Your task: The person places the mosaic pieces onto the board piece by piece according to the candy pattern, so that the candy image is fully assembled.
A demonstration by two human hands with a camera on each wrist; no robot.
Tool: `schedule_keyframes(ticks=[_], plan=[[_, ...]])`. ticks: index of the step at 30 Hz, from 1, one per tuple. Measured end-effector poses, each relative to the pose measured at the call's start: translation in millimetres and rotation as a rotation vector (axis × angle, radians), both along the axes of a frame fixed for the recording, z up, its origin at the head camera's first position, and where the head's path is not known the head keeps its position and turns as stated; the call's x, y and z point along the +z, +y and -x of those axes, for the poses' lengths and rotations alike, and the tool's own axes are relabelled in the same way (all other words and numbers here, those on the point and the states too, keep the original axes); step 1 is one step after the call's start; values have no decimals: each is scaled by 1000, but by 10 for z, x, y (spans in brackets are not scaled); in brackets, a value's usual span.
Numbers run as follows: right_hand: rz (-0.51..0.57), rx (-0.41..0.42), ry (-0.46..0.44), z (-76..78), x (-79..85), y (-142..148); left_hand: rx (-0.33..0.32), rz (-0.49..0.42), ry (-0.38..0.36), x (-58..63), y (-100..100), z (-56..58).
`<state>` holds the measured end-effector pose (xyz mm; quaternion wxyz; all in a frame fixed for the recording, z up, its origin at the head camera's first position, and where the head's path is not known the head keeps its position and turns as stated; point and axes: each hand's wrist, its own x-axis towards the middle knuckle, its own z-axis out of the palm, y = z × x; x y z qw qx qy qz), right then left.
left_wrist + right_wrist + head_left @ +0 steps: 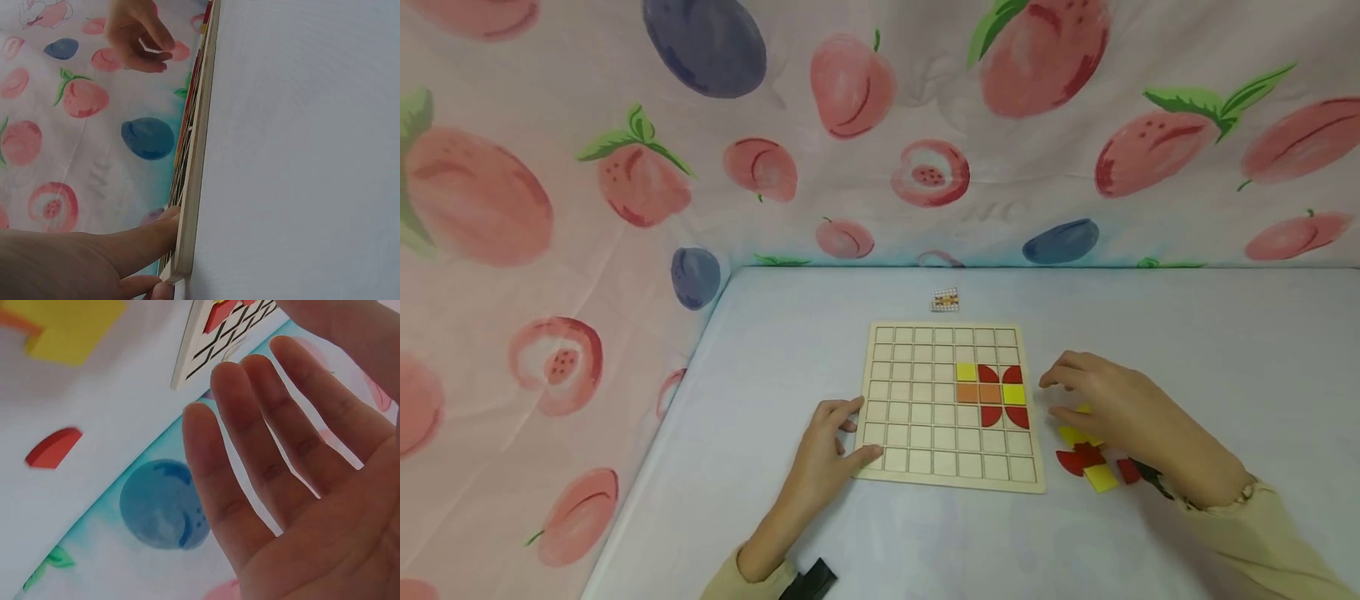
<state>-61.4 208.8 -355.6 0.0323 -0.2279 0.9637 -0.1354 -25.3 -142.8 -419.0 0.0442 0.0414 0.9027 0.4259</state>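
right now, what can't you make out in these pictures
- Small card: too small in the head view to read its pattern clearly.
- Loose pieces: partly covered by the right hand in the head view, so no sure count.
- Board: edge-on in the left wrist view, hiding its squares.
- Yellow pieces: blurred and cut off by the top edge, right wrist view.

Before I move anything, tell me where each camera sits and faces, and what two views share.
Head: on the head, facing forward and down at the grid board; left hand, right hand and sleeves show.
Left wrist: on that wrist, facing along the grid board's edge; left hand near, right hand beyond.
Right wrist: on that wrist, facing past the right hand to a red piece.
Wrist views share: right hand, grid board.
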Motion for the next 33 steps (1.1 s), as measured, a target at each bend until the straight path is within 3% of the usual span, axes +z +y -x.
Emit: schedule_keyframes(ticks=[24, 33], plan=[[-79, -87, -51, -196, -143, 581, 3, -6, -6, -3, -7, -8], [-137, -151, -143, -250, -246, 768, 1, -11, -5, 0, 2, -4]])
